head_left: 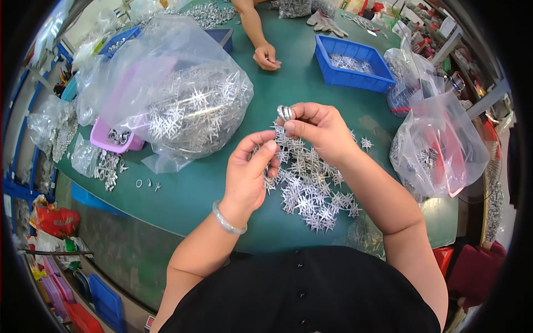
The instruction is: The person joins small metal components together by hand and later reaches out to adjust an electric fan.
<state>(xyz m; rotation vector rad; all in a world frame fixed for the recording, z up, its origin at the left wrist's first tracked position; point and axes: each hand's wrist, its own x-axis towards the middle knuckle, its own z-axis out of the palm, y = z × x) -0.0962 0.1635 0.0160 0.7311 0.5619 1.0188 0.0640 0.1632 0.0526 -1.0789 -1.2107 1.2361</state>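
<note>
My right hand [322,132] is raised over the table with thumb and fingers pinching a small bunch of silver metal rings [285,113]. Just left of it and a little lower, my left hand [249,173] has its fingers curled and the thumb against the index finger; whatever they hold is hidden. The two hands are close together but apart. Beneath and beside them lies a loose pile of silver spiky star-shaped pieces [316,200], partly covered by my hands. One star piece [366,144] rests by itself to the right.
A big clear bag [194,111] of star pieces stands left, by a purple tub [105,141] and small metal parts [109,171]. Beyond are a blue tray [355,80], a co-worker's hand [266,57] and gloves [327,24]. Another clear bag [461,144] stands right on the green table [189,205].
</note>
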